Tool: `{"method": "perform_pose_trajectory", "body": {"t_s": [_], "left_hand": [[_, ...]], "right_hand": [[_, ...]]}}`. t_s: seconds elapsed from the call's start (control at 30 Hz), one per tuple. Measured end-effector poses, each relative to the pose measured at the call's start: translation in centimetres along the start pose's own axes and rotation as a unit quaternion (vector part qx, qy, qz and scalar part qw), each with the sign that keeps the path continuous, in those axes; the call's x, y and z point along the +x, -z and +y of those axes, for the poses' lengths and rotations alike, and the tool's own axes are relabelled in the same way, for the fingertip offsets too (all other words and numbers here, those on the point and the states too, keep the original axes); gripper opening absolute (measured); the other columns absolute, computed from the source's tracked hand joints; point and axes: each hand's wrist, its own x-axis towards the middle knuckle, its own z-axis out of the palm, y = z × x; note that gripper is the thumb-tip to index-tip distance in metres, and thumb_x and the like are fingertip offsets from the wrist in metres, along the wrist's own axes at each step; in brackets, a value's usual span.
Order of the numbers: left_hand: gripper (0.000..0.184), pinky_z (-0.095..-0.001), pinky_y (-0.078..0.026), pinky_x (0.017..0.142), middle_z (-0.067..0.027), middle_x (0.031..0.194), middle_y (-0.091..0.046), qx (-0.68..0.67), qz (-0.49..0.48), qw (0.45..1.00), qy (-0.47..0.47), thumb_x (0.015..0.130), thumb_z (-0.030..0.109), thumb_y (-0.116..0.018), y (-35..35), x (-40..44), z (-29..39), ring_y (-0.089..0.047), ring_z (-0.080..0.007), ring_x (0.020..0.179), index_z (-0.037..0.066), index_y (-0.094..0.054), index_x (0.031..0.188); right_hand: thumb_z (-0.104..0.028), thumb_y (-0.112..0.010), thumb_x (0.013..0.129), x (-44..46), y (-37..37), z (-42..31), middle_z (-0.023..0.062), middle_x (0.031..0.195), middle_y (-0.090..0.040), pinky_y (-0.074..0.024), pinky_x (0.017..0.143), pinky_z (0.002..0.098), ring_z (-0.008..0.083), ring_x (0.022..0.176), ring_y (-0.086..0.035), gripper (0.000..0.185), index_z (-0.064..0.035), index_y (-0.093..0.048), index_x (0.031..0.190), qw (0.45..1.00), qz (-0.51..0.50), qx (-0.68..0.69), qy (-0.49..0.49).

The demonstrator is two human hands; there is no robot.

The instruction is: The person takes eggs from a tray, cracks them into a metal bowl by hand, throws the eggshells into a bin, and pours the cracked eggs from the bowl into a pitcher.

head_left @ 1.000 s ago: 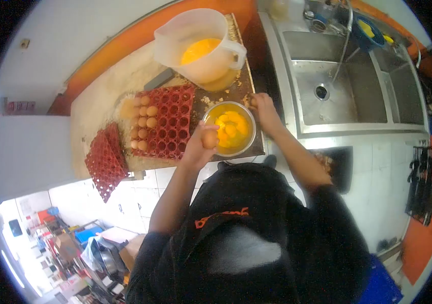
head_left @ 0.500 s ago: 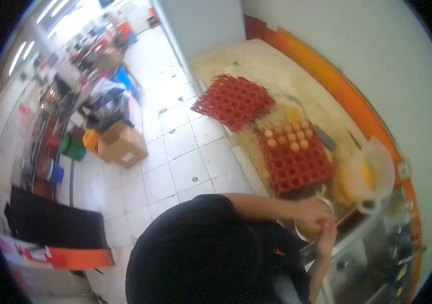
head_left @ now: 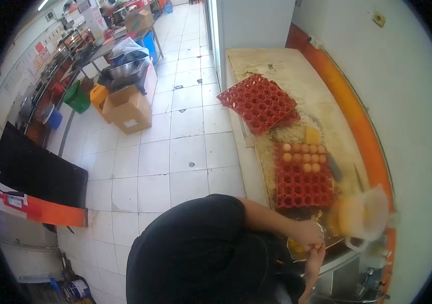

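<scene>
2 hands [head_left: 308, 234] meet above the bowl [head_left: 293, 256] at the desk's [head_left: 297, 66] near end, what they grip I can't tell, and a knocking forearm [head_left: 266, 216] could spill its yellow contents [head_left: 298, 247], with eggs [head_left: 307, 167] farther off in the red tray [head_left: 304, 190].

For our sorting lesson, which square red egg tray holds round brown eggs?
The tray nearer the bare hands: eggs sit in its far rows; the askew trays show none.
</scene>
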Motion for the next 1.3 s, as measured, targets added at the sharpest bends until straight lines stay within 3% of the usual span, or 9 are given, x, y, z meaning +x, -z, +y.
{"method": "perform_pose_trajectory", "body": {"t_s": [0.1,0.17,0.37,0.57,0.67,0.77,1.07,1.17,1.3], "left_hand": [[0.028,-0.0443,-0.05,0.068,-0.0115,0.082,-0.066,0.032,0.127,0.991,-0.013,0.061,0.024,-0.07,-2.3,0.1,-0.7,-0.065,-0.0321,0.082,0.009,-0.067,0.084],[0.027,-0.0444,-0.05,0.067,-0.0121,0.08,-0.065,0.025,0.191,0.98,-0.048,0.061,0.024,-0.07,-2.3,-0.2,-0.6,-0.064,-0.0322,0.079,0.007,-0.066,0.082],[0.036,-0.0458,-0.05,0.084,-0.0114,0.095,-0.063,0.042,0.058,0.997,0.009,0.065,0.025,-0.071,-3.3,0.1,-0.6,-0.061,-0.0324,0.096,0.006,-0.063,0.094],[0.04,-0.0464,-0.048,0.088,-0.0125,0.099,-0.063,0.03,0.055,0.998,-0.005,0.065,0.024,-0.071,-2.6,0.0,-0.4,-0.06,-0.0329,0.099,0.007,-0.063,0.101],[0.023,-0.0443,-0.049,0.072,-0.0112,0.082,-0.065,0.031,0.189,0.978,-0.078,0.066,0.024,-0.067,-2.0,-0.7,-0.1,-0.063,-0.0326,0.081,0.008,-0.066,0.082],[0.024,-0.0444,-0.049,0.072,-0.0102,0.083,-0.064,0.045,0.217,0.972,-0.079,0.067,0.024,-0.067,-2.4,-0.7,-0.7,-0.063,-0.0319,0.082,0.009,-0.065,0.086],[0.021,-0.0435,-0.049,0.073,-0.0084,0.086,-0.064,0.064,0.18,0.975,-0.112,0.072,0.021,-0.069,-2.1,-1.1,-1.2,-0.063,-0.0307,0.085,0.014,-0.063,0.091],[0.026,-0.0441,-0.048,0.073,-0.0087,0.087,-0.064,0.062,0.103,0.99,-0.07,0.071,0.022,-0.071,-0.5,-1.4,-0.1,-0.063,-0.0317,0.086,0.013,-0.061,0.094],[0.032,-0.0448,-0.047,0.074,-0.0092,0.086,-0.063,0.068,0.173,0.977,-0.106,0.071,0.024,-0.073,-1.7,-1.5,-0.8,-0.062,-0.0323,0.085,0.011,-0.058,0.097]], "right_hand": [[-0.009,-0.052,0.092,0.2,0.7,1.5,0.0098,0.115,-0.056,-0.0459,0.084,0.0299,0.017,0.099,-0.056,0.038,-0.0001,-0.046,0.128,0.992,0.049,-0.113,-0.009],[-0.013,-0.055,0.091,0.2,0.3,1.6,0.0015,0.1,-0.058,-0.0379,0.065,0.0217,0.0072,0.076,-0.049,0.04,-0.0056,-0.047,0.129,0.996,0.05,-0.068,0.0],[-0.007,-0.052,0.09,-0.6,-1.8,-0.7,0.0051,0.109,-0.059,-0.0445,0.073,0.0247,0.0113,0.088,-0.056,0.039,-0.0058,-0.048,0.128,0.996,0.076,0.024,-0.032],[-0.01,-0.055,0.09,-0.2,-1.5,-1.0,0.0063,0.109,-0.058,-0.0463,0.075,0.0255,0.0136,0.092,-0.058,0.037,-0.004,-0.049,0.126,0.997,0.06,0.0,-0.04],[-0.005,-0.049,0.09,-0.4,-1.9,-2.3,0.0094,0.109,-0.058,-0.0442,0.087,0.0304,0.0183,0.099,-0.056,0.031,0.0005,-0.051,0.121,0.995,0.06,-0.038,-0.064],[-0.004,-0.049,0.09,-0.2,-0.8,-1.8,0.0109,0.113,-0.059,-0.0436,0.089,0.0321,0.0198,0.103,-0.055,0.034,0.0007,-0.05,0.123,0.983,0.05,-0.156,-0.083],[-0.014,-0.058,0.092,0.1,0.6,-0.9,0.0114,0.109,-0.06,-0.042,0.091,0.0331,0.0205,0.101,-0.056,0.031,0.0,-0.053,0.119,0.964,0.035,-0.261,-0.033],[-0.004,-0.052,0.091,-0.4,-0.5,-1.7,0.0133,0.108,-0.06,-0.0436,0.089,0.0341,0.0218,0.098,-0.055,0.026,0.0015,-0.053,0.116,0.974,0.043,-0.222,-0.015],[-0.007,-0.054,0.092,-0.2,-0.3,-1.1,0.0124,0.104,-0.06,-0.0449,0.085,0.0332,0.0203,0.093,-0.055,0.021,0.0016,-0.054,0.111,0.956,0.039,-0.287,0.043]]}}
